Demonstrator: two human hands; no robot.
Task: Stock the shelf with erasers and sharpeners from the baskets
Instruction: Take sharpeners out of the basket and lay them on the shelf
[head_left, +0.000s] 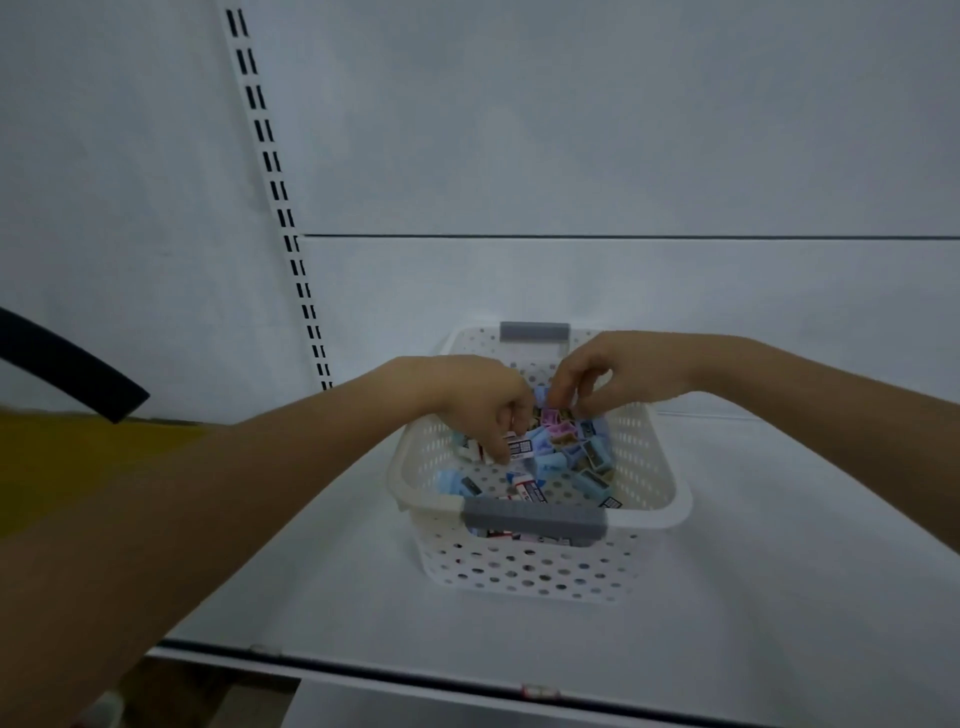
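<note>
Erasers (524, 486) and sharpeners (592, 457) are lying in the white basket (670, 499) on the shelf (311, 597).
Left hand (478, 400) is pinching a white eraser (521, 448); right hand (613, 371) is resting curled fingertips among sharpeners (grip unclear).

No legible text, the print on the erasers (521, 447) in the basket (675, 501) too blurred.

Bare left grip (480, 402), right grip (605, 374)
</note>
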